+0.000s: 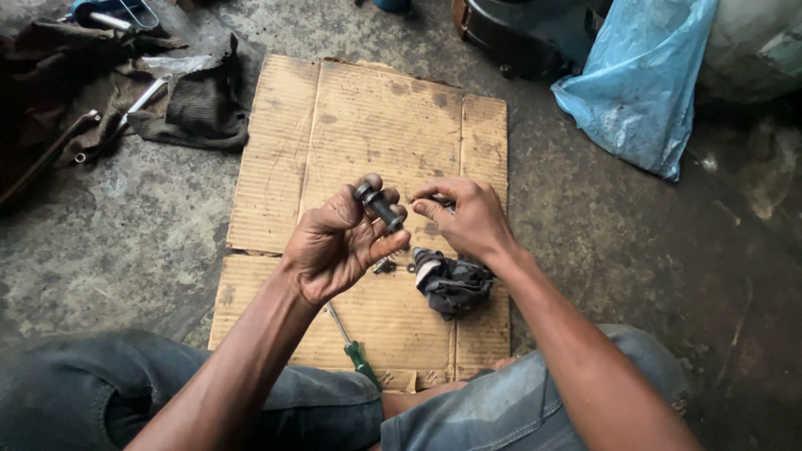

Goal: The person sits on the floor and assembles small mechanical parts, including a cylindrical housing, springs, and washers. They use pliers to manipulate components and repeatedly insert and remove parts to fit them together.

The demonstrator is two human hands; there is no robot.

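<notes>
Up front, dark cylindrical part (378,205) in left hand (338,246) grip, fingertips.

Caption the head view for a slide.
Left hand holds a dark cylindrical part, right hand pinching beside it, above cardboard.

A single camera, worn on the person's head, looks steeply down over their own lap at the floor in front of them. Both forearms enter from the bottom edge, with the left hand (342,242) and right hand (468,219) close to the lens at the centre of the frame. A flattened sheet of cardboard (368,134) fills the middle ground. The concrete floor (134,242) runs to the top edge. No second view overlaps this one.
</notes>
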